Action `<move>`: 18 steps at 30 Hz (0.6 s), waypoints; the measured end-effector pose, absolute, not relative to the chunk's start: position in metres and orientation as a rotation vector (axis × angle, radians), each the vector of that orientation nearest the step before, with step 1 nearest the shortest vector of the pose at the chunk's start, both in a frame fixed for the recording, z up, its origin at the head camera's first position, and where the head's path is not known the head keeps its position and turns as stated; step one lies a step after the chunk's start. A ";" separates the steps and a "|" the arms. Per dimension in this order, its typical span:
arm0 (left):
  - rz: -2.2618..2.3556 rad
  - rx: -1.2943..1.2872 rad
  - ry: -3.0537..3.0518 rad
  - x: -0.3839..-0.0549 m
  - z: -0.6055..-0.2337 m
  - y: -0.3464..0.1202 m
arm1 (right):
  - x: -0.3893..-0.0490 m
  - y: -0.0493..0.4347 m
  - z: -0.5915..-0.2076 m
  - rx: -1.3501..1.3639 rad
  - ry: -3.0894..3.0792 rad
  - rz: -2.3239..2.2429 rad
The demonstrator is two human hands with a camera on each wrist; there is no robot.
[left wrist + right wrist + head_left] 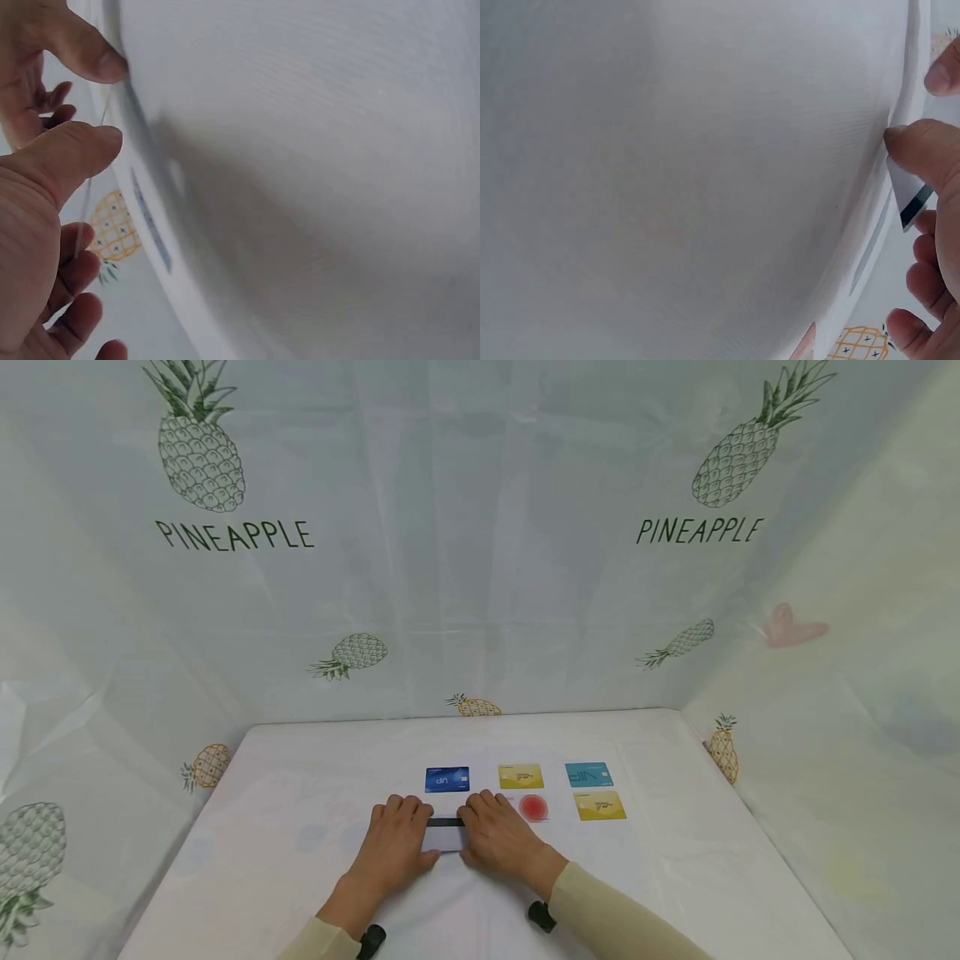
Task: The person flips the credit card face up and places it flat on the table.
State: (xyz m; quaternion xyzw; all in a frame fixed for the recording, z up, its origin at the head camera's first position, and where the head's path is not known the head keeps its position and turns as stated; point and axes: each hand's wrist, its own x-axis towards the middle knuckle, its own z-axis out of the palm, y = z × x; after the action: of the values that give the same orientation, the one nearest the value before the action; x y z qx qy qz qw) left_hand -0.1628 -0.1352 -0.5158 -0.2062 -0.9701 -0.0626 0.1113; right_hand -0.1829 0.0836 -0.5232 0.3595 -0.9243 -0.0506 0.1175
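Observation:
A white card [444,838] with a black stripe along its far edge is held between both hands over the near middle of the table. My left hand [395,845] pinches its left side, and my right hand [501,837] pinches its right side. In the left wrist view the left hand [45,202] shows thumb and fingers around the card's thin edge. The right wrist view has the card [906,180] tilted under the thumb of the right hand [945,195]. Just beyond the hands lies a blue VIP card [447,779].
On the white table [675,877] lie a yellow card [520,776], a teal card [588,774], another yellow card [599,805] and a white card with a red circle [533,807], partly covered by the right hand. A pineapple-print curtain [480,568] rises behind.

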 end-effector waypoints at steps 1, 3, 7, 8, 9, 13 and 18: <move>-0.190 -0.609 -2.836 -0.162 -0.515 -0.135 | -0.183 0.083 -0.523 1.052 -2.698 -0.148; -0.199 -0.618 -2.820 -0.161 -0.512 -0.133 | -0.182 0.083 -0.522 1.053 -2.684 -0.150; -0.243 -0.651 -2.779 -0.157 -0.505 -0.128 | -0.182 0.082 -0.523 1.051 -2.670 -0.140; -0.248 -0.657 -2.775 -0.156 -0.504 -0.127 | -0.182 0.081 -0.523 1.052 -2.670 -0.133; -0.249 -0.663 -2.769 -0.156 -0.503 -0.125 | -0.182 0.081 -0.523 1.052 -2.667 -0.127; -0.251 -0.692 -2.743 -0.154 -0.501 -0.121 | -0.182 0.079 -0.524 1.047 -2.649 -0.082; -0.288 -0.728 -2.723 -0.154 -0.503 -0.121 | -0.181 0.076 -0.523 1.052 -2.617 0.036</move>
State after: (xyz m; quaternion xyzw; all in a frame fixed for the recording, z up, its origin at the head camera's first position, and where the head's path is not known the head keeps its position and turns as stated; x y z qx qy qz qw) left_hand -0.1536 -0.1208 -0.5026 -0.2539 -0.9497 -0.1003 0.1534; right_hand -0.1807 0.0762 -0.5234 0.3682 -0.9159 0.0126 0.1595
